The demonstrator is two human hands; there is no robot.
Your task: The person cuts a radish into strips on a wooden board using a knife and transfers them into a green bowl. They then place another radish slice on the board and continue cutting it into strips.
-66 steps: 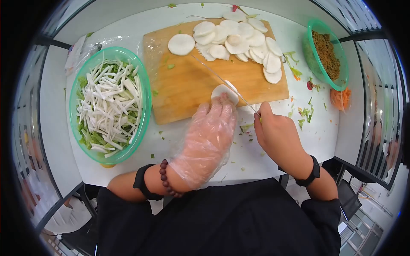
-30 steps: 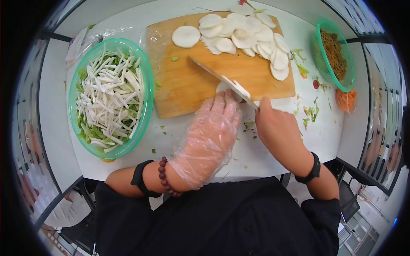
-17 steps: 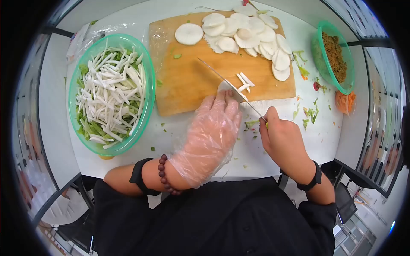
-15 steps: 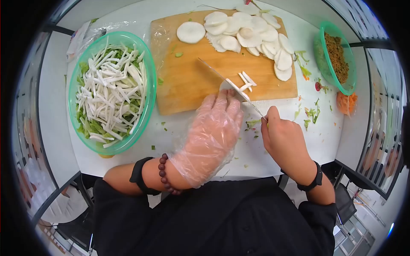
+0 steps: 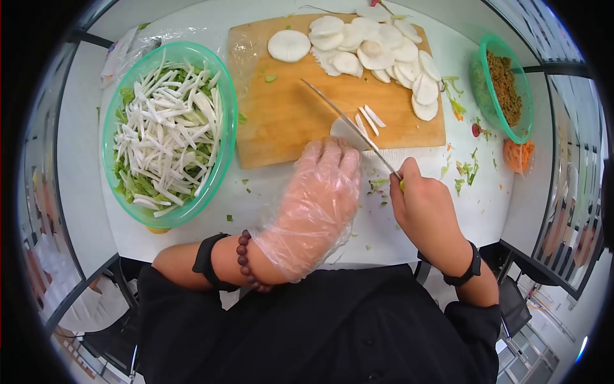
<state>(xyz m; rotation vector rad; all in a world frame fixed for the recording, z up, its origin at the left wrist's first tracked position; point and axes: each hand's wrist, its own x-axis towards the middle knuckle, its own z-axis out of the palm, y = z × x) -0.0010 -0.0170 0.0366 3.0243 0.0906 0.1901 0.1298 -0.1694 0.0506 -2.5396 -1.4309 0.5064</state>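
My left hand, in a clear plastic glove, holds a white radish slice down with its fingertips near the front edge of a wooden cutting board. My right hand, ungloved, is wrapped round the handle of a kitchen knife. The blade slants up and left across the board, along the right side of the slice and close to my left fingertips. A few cut radish strips lie just right of the blade. More round radish slices overlap along the board's back and right side.
To the left stands a green basin heaped with white strips over chopped greens. A green bowl of brown crumbly food is at the back right, beside shredded orange vegetable in plastic. Vegetable scraps litter the white table.
The knife has shifted slightly, its blade now turned more edge-on, and more of the held slice shows. The cut strips beside it have changed position. My left hand stays nearly in place.
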